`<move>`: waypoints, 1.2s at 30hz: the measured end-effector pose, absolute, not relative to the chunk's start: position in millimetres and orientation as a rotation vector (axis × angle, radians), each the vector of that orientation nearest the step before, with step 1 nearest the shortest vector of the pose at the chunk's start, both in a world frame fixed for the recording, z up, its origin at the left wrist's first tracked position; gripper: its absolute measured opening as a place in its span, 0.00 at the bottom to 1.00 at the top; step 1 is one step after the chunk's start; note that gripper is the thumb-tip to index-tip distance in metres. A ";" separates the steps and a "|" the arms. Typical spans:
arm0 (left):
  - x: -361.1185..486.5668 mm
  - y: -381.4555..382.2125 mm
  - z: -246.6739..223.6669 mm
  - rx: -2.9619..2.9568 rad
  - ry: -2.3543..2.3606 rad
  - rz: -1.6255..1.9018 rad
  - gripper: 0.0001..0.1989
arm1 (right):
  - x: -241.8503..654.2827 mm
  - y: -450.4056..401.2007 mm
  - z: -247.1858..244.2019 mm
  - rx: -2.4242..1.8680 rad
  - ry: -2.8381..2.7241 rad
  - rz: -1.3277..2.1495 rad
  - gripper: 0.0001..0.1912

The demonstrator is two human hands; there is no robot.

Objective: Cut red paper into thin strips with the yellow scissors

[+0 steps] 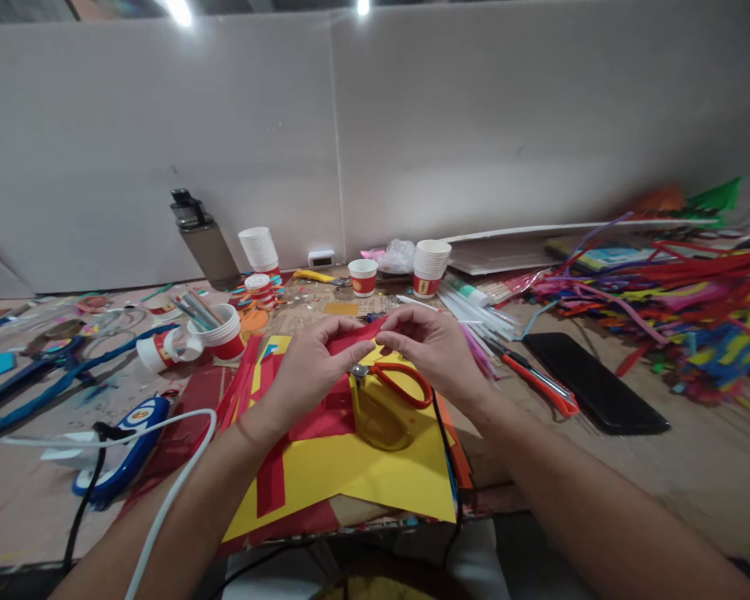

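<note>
My left hand and my right hand meet near the middle, over yellow and red paper. Between them is a piece of red paper, its edges gripped by the thumbs and fingers of both hands. Scissors with red and yellow handles lie on the yellow sheet just below my hands; their blades are mostly hidden. Cut red paper rests on the yellow sheet to the left.
A box cutter and a black phone lie right. Colourful pipe cleaners heap beyond them. Paper cups, a bottle and a cup of pens stand behind. A white cable crosses my left forearm.
</note>
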State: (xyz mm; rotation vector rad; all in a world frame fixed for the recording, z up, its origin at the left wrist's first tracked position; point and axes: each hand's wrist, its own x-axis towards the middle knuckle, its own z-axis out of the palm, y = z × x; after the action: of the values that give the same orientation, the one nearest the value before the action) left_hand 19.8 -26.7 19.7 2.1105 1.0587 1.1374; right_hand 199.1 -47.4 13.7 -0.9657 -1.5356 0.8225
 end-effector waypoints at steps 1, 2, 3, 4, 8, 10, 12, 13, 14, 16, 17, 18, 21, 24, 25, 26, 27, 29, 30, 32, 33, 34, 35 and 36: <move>20.2 -27.0 19.3 2.105 1.064 1.137 0.12 | 198.7 -47.2 13.0 -0.967 -1.526 0.829 0.08; 20.7 -27.2 19.0 2.103 1.068 1.137 0.11 | 198.3 -47.1 12.4 -0.972 -1.522 0.827 0.08; 21.0 -27.3 18.8 2.102 1.070 1.137 0.11 | 198.0 -47.0 12.2 -0.980 -1.521 0.819 0.08; 21.3 -27.3 18.7 2.106 1.071 1.130 0.11 | 197.8 -47.1 12.2 -0.988 -1.524 0.808 0.08; 20.6 -25.2 19.4 2.139 1.078 1.068 0.13 | 199.5 -47.9 14.7 -1.016 -1.551 0.740 0.07; 18.5 -22.7 19.8 2.147 1.069 1.013 0.14 | 202.1 -47.8 15.9 -1.035 -1.574 0.703 0.07; 15.1 -19.6 20.1 2.141 1.061 0.944 0.15 | 205.5 -46.8 16.5 -1.056 -1.595 0.672 0.07; 13.1 -17.9 20.1 2.132 1.063 0.907 0.16 | 207.3 -46.0 16.6 -1.063 -1.603 0.656 0.07; 11.2 -16.2 19.9 2.117 1.060 0.876 0.17 | 208.9 -45.1 16.6 -1.066 -1.609 0.638 0.07; 8.0 -13.4 19.1 2.069 1.039 0.861 0.18 | 211.7 -43.2 16.5 -1.066 -1.615 0.603 0.08; 7.0 -12.5 18.4 2.037 1.014 0.875 0.19 | 212.7 -42.4 16.6 -1.064 -1.616 0.593 0.08; 6.5 -12.1 17.8 2.001 0.983 0.904 0.19 | 213.5 -41.8 16.7 -1.063 -1.613 0.590 0.08; 7.3 -13.9 16.7 1.937 0.920 1.030 0.18 | 214.8 -41.4 17.6 -1.057 -1.610 0.615 0.08; 9.0 -18.2 17.4 1.986 0.918 1.124 0.15 | 215.2 -41.8 18.3 -1.032 -1.607 0.626 0.08; 9.5 -19.6 17.8 2.013 0.915 1.146 0.16 | 215.3 -41.8 18.4 -1.026 -1.607 0.625 0.08; 9.9 -20.7 18.2 2.041 0.911 1.162 0.17 | 215.3 -41.8 18.3 -1.023 -1.607 0.622 0.08; 10.3 -21.7 18.6 2.070 0.907 1.171 0.19 | 215.2 -41.6 18.1 -1.025 -1.610 0.620 0.08; 11.3 -23.0 19.1 2.132 0.919 1.188 0.18 | 215.2 -41.3 17.6 -1.035 -1.623 0.614 0.09; 11.8 -23.5 19.3 2.162 0.935 1.194 0.15 | 215.2 -41.3 17.4 -1.043 -1.629 0.613 0.09; 12.5 -23.8 19.7 2.191 0.966 1.199 0.10 | 215.2 -41.6 17.3 -1.055 -1.639 0.607 0.09; 12.6 -23.8 19.9 2.186 0.975 1.198 0.08 | 215.2 -42.0 17.5 -1.055 -1.646 0.602 0.09; 12.4 -23.6 20.1 2.168 0.977 1.199 0.07 | 215.1 -42.6 17.9 -1.052 -1.657 0.593 0.09; 12.2 -23.3 20.3 2.143 0.973 1.200 0.07 | 214.9 -43.4 18.6 -1.048 -1.674 0.579 0.09; 11.9 -22.9 20.5 2.113 0.961 1.204 0.07 | 214.6 -44.2 19.5 -1.041 -1.694 0.561 0.08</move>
State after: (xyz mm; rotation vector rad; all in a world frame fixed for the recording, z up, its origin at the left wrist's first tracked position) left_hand 11.9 -22.9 20.5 2.1129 0.9614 1.2037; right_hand 214.6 -44.2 19.5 -1.0412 -1.6939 0.5609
